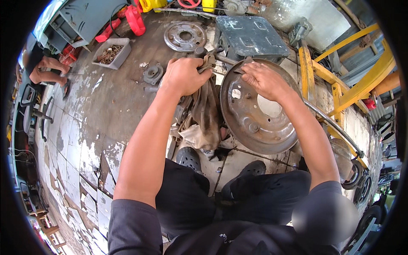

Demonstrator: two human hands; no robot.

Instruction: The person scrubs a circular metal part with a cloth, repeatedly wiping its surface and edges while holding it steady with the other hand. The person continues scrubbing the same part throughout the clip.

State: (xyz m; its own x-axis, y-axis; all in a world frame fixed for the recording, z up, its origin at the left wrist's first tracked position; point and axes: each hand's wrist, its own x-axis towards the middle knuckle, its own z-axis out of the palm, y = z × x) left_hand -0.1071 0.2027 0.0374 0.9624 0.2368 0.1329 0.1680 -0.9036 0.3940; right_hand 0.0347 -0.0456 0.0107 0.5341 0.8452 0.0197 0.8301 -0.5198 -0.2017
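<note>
My left hand (183,76) is closed round a crumpled grey-brown rag (207,106) that hangs down toward the floor. Just beyond its fingers a dark round metal knob (200,52) sticks up by a steel rod (226,60). To the right stands a rusty, round brake backing plate (242,114), tilted, with a large centre hole and several smaller ones. My right hand (265,80) lies over the plate's upper face, its fingers stretched toward the far left rim. A small dark flap shows at the fingertips; I cannot tell whether it is loose or part of the plate.
A dark metal box (250,36) stands ahead, beside a wheel rim (185,36). Left of these are a hub part (153,74) and a grey bin (111,53) of rusty pieces. A yellow frame (331,76) rises at right. Another person (46,68) stands far left; broken tiles (72,170) cover the floor.
</note>
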